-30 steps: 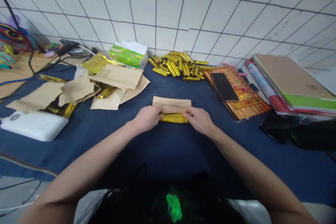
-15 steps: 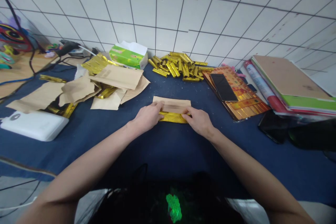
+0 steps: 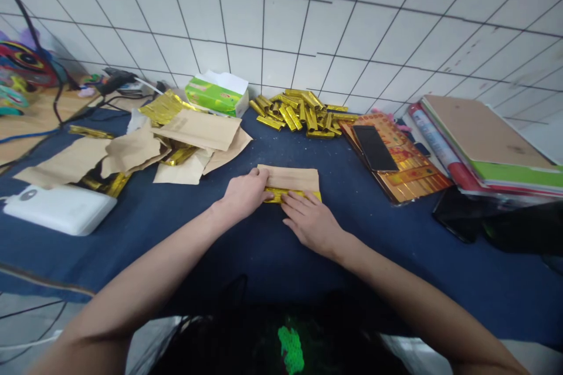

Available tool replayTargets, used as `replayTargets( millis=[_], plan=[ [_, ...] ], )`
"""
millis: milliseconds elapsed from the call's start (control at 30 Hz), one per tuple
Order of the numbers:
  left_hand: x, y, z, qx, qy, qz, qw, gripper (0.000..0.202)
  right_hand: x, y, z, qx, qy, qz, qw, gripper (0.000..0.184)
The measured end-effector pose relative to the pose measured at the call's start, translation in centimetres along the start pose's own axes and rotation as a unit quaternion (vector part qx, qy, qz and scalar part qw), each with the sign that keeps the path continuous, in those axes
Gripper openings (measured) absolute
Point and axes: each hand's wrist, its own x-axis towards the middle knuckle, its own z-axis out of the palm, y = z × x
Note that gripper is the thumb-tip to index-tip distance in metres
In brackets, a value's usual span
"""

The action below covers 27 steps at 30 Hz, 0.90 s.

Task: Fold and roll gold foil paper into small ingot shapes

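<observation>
A small sheet of brown-backed gold paper lies flat on the blue cloth before me, its near edge turned over into a gold strip. My left hand grips the sheet's left end, thumb on the gold strip and fingers at the brown part. Lying over the right half of the strip is my right hand, its fingers stretched out and pressing on the fold. Part of the gold edge is hidden under those fingers. Beyond the sheet, rolled gold paper pieces are heaped by the wall.
Loose brown and gold sheets lie to the left, near a white power bank and a green tissue pack. On the right, a black phone rests on orange-gold packets, beside a stack of books and folders.
My right hand has let go of the sheet's right end and moved left and nearer, laying its fingers flat on the gold fold. My left hand stays at the left end.
</observation>
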Motion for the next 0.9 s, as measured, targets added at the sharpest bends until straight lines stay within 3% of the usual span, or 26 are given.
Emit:
replayTargets(
  millis=[200,433,567,700,900],
  plan=[
    [0.0,-0.1,0.0,0.025,0.031,0.005,0.999,0.042,0.0,-0.5,0.4,-0.012,-0.067,0.021,0.997,0.045],
    [-0.1,-0.3,-0.1,0.085,0.104,0.002,0.991,0.04,-0.1,-3.5,0.0,0.01,-0.119,0.019,0.993,0.068],
    [0.0,-0.3,0.1,0.085,0.106,0.017,0.991,0.029,-0.2,-4.8,0.1,0.063,-0.134,0.006,0.989,0.077],
    [-0.3,0.2,0.4,0.085,0.119,0.079,0.986,0.014,-0.2,-5.2,0.2,0.095,-0.156,0.013,0.983,0.084],
    [-2.1,1.6,0.7,0.077,0.068,0.104,0.989,0.025,0.1,-5.2,0.3,0.114,-0.171,0.03,0.978,0.092]
  ],
)
